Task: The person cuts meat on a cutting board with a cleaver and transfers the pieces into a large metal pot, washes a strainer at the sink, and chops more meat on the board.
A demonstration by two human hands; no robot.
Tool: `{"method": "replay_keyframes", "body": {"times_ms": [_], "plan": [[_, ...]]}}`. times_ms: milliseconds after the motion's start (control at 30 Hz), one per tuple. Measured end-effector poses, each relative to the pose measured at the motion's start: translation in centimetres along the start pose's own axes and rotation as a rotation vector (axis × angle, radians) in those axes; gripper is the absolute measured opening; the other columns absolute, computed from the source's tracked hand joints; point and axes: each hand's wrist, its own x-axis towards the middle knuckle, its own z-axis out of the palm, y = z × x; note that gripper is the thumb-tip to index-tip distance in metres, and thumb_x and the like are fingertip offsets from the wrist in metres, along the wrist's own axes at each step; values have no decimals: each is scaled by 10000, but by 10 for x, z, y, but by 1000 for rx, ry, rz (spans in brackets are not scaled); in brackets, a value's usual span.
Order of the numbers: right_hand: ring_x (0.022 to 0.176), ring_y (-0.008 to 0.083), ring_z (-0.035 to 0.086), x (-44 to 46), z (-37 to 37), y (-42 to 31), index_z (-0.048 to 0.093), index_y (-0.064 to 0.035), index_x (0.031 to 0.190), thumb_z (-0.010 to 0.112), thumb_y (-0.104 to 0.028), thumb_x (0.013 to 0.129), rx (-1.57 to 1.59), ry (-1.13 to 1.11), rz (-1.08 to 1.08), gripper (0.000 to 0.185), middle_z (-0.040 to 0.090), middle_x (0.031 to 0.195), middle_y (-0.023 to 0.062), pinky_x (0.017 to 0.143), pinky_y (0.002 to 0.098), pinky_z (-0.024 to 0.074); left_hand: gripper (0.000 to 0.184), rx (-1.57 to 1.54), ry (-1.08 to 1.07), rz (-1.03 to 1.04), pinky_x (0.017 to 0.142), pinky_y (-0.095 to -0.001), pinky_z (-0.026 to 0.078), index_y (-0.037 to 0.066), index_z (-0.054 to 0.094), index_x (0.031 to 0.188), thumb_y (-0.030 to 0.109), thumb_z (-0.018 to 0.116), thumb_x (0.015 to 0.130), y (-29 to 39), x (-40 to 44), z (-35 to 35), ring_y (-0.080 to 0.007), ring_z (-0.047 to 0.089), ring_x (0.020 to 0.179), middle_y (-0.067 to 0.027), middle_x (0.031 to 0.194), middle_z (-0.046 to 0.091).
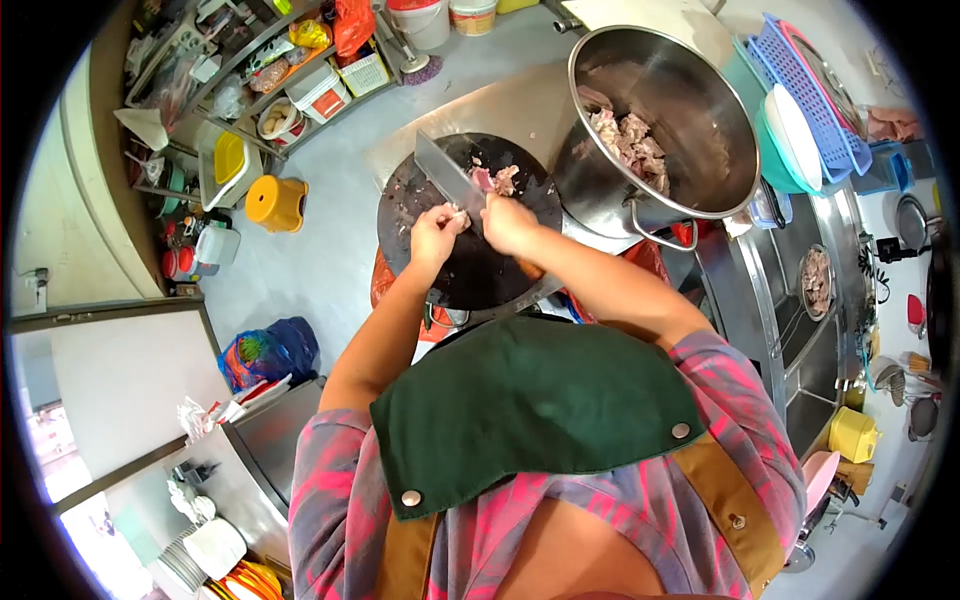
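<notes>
A broad cleaver (446,172) is in my right hand (509,224), its blade pointing to the upper left over the round dark chopping block (475,275). My left hand (437,234) lies just left of the blade, its fingers closed on a small pale piece of meat (459,219). Beyond the blade, more raw meat pieces (497,181) rest on the block, near my right hand. To the right of the block stands a large steel pot (690,120) with chopped meat (632,145) at its bottom.
Under the block is a steel table (420,128). A yellow stool (277,203) stands on the floor to the left. Shelves with buckets and bags are at the upper left. To the right, a sink (812,385) holds a strainer of meat (816,281); blue baskets (800,85) stand beyond the pot.
</notes>
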Motion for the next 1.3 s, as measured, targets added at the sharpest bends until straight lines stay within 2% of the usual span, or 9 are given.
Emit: {"method": "replay_keyframes", "body": {"times_ms": [200, 267, 333, 433, 667, 933, 1000, 1133, 1300], "plan": [[684, 367, 620, -54, 19, 5, 441, -6, 889, 435, -111, 840, -213, -34, -350, 116, 604, 754, 198, 587, 466, 491, 167, -538, 75, -83, 779, -305, 491, 41, 659, 941, 27, 669, 775, -15, -33, 3, -176, 617, 873, -51, 880, 587], [655, 362, 618, -60, 22, 6, 438, -6, 887, 442, -90, 820, -257, -31, -432, 107, 600, 751, 191, 571, 456, 495, 189, -328, 107, 197, 801, -276, 485, 14, 654, 977, -14, 640, 790, 14, -42, -3, -139, 609, 913, -46, 1033, 632], [646, 361, 618, -62, 24, 5, 438, -7, 886, 440, -93, 825, -249, -40, -497, 106, 600, 751, 196, 563, 457, 495, 175, -403, 121, 123, 771, -254, 486, 8, 658, 956, -31, 625, 788, 2, -49, -1, -125, 617, 851, -46, 989, 655], [725, 356, 633, -59, 14, -10, 442, 1, 917, 437, -86, 821, -293, -147, -402, 130, 617, 800, 204, 621, 443, 508, 178, -695, 143, -248, 759, -248, 485, 5, 661, 935, -57, 605, 777, 1, -53, -3, -134, 621, 818, -59, 909, 669], [738, 395, 611, -47, 3, -13, 451, -16, 907, 439, -186, 896, -153, -48, -278, 171, 620, 765, 209, 641, 490, 471, 79, -649, 201, -306, 570, -228, 462, -9, 570, 675, -39, 600, 741, 20, -38, -13, -119, 574, 589, -63, 661, 620], [751, 395, 610, -48, -19, -21, 440, -8, 897, 439, -178, 899, -162, 30, -253, 170, 610, 747, 218, 664, 495, 471, 119, -553, 191, -25, 635, -238, 483, -20, 572, 772, 49, 668, 764, 71, -28, -34, -116, 592, 651, -85, 742, 636], [820, 393, 607, -19, 7, 8, 466, 7, 926, 461, -182, 888, -114, -5, -142, 193, 612, 806, 243, 720, 493, 465, 189, 137, 344, -15, 636, -238, 488, -26, 571, 824, 106, 693, 765, 53, -38, -34, -120, 596, 655, -99, 772, 637], [864, 376, 614, -23, 4, -3, 470, 16, 946, 449, -96, 837, -200, -64, -210, 158, 627, 882, 231, 740, 453, 481, 277, -427, 61, -290, 539, -230, 478, -50, 553, 940, 142, 681, 788, 19, -29, -13, -127, 612, 660, -89, 789, 632], [765, 388, 611, -37, 13, -4, 448, -7, 914, 429, -125, 865, -204, -54, -234, 129, 617, 787, 215, 666, 480, 474, 258, -492, 148, -482, 565, -224, 499, -46, 547, 918, 138, 676, 792, 39, -24, -15, -132, 613, 647, -83, 791, 622]]}}
